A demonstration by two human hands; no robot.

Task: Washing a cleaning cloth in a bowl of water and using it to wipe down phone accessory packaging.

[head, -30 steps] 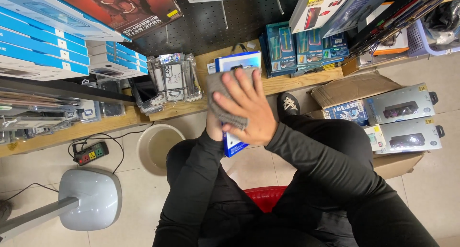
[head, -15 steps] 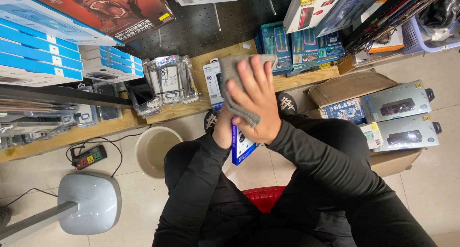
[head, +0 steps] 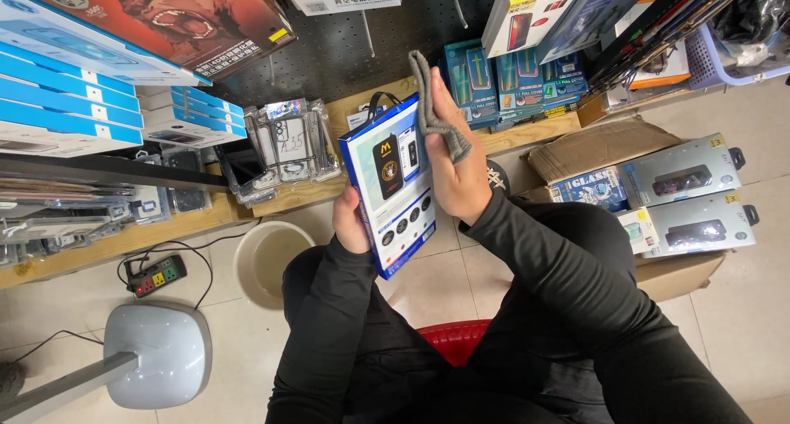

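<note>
Both hands are busy at the centre of the frame: left hand (head: 350, 222) grips the lower left edge of a flat blue and white product box (head: 389, 181), fingers wrapped behind it and thumb on the front, while right hand (head: 454, 157) is laid flat against the box's right side w/ a grey cloth (head: 432, 103) pinched under the fingers, so neither hand is free or spread wide. Box stands tilted, printed face turned to the left of the frame, just above the person's knees and a bit of red stool (head: 457, 342) seen lower centre. To do the wiping well, I judge the left hand should keep a firm hold near the bottom corner so the box does not twist, & the right hand should press the cloth flat, moving along the whole length in long strokes, not short rubs. Cloth hangs loose over the top edge, approx. at the upper centre; better to fold it under the palm so it does not flap. Care also for the thin corners, they can dent if squeezed. Near, at left centre, a wooden shelf (head: 197, 214) carries clear cases (head: 288, 140); a pale bucket (head: 267, 259) sits below it, and grey boxed items (head: 683, 177) lie at right.
</note>
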